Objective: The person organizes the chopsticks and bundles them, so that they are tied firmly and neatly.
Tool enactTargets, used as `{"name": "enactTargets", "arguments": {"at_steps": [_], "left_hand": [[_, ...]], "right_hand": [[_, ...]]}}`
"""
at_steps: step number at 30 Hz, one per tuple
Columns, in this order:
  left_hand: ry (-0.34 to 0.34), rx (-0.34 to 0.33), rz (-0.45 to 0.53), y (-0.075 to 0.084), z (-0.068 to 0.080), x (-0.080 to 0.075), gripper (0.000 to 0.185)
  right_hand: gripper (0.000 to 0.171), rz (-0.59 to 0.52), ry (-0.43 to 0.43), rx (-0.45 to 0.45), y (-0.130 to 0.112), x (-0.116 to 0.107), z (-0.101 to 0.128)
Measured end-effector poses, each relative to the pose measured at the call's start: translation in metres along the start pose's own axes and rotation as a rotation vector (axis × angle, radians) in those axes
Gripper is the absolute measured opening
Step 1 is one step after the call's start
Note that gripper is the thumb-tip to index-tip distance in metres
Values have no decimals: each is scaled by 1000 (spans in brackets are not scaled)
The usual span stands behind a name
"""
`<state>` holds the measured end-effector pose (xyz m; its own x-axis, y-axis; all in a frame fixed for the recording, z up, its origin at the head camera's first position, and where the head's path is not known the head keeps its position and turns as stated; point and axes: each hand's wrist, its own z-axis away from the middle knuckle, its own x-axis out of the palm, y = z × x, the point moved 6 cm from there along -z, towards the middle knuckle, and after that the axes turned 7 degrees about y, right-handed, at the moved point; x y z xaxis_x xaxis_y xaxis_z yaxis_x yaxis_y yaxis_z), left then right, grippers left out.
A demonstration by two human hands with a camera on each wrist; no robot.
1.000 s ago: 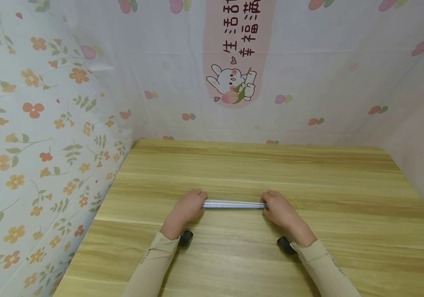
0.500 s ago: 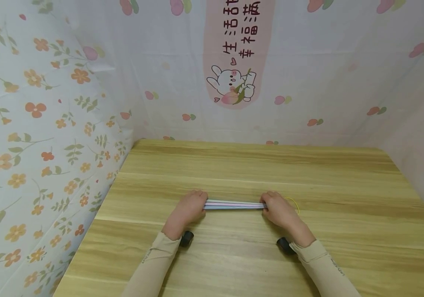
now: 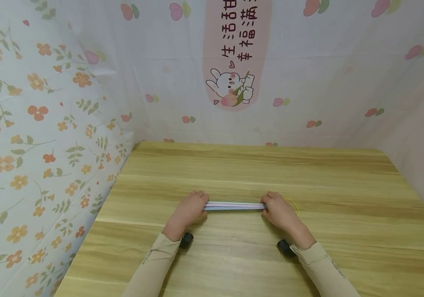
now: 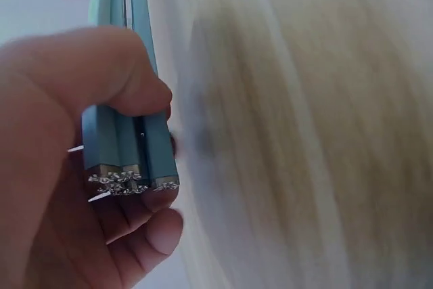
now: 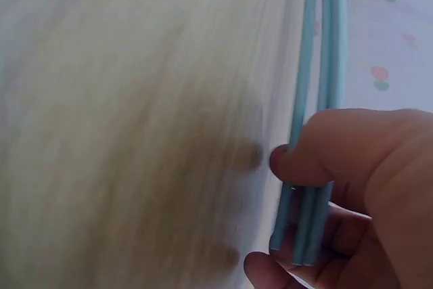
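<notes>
A bundle of thin pastel sticks, light blue with a pink one showing, lies crosswise just above the wooden table. My left hand grips its left end, thumb curled over the sticks, whose cut ends show in the left wrist view. My right hand grips the right end, thumb across the sticks. A thin yellow rubber band lies on the table just behind my right hand.
Floral and cartoon-print sheets wall the table on the left, back and right. The table's far half carries nothing visible. Small black wrist cameras sit under both sleeves.
Both hands keep their grip on the stick bundle, which stays in the same spot; the head view has tilted down slightly.
</notes>
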<state>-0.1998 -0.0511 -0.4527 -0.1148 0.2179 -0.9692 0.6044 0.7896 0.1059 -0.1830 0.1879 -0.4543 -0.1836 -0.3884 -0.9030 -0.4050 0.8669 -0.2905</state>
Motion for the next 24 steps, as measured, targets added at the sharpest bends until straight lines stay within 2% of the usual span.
{"name": "enactTargets", "arguments": {"at_steps": [7, 13, 18, 24], "left_hand": [[0, -37, 48, 0, -2, -4, 17], [0, -34, 7, -1, -2, -3, 17], [-14, -61, 6, -2, -3, -1, 18], [35, -70, -32, 0, -3, -5, 18]], "right_hand": [[14, -11, -6, 31, 1, 0, 0], [10, -34, -61, 81, 1, 3, -1], [12, -34, -66, 92, 0, 1, -2], [13, -29, -68, 87, -3, -1, -2]]}}
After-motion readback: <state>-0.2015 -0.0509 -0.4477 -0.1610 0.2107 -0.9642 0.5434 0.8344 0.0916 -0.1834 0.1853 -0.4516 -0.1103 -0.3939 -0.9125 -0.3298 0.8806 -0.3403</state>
